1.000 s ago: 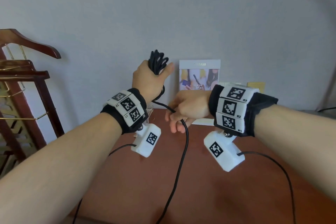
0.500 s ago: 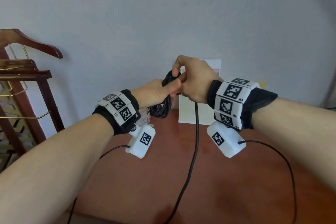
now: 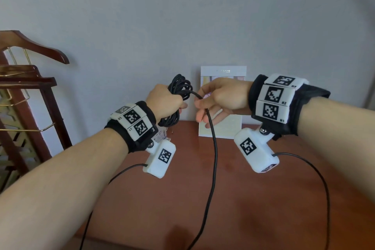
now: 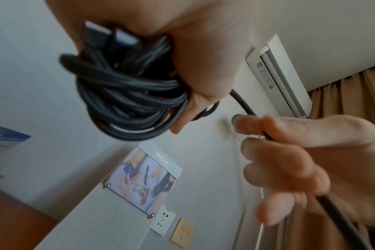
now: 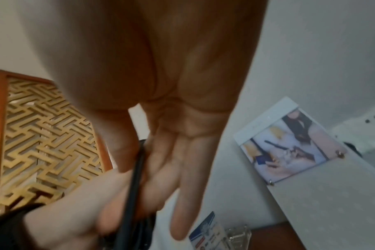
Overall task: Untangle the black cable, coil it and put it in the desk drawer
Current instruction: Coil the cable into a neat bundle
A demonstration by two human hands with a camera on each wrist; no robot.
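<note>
My left hand grips a bundle of black cable loops above the back of the brown desk; the left wrist view shows the coil wrapped in my palm. My right hand pinches the free strand just right of the coil, between thumb and forefinger, with the other fingers loosely extended. From there the strand hangs down across the desk and off its front edge. The right wrist view shows the strand running past my fingers. No drawer is in view.
A white framed picture hangs on the wall behind my hands. A wooden valet stand with a hanger is at the left. Thin sensor wires trail from both wrist cameras over the desk. A small card and glass item sit at the desk's back.
My right hand came up from the desk to meet the left, laid a strand onto the coil, then drew back to the right along the cable. The left hand turned with the coil.
</note>
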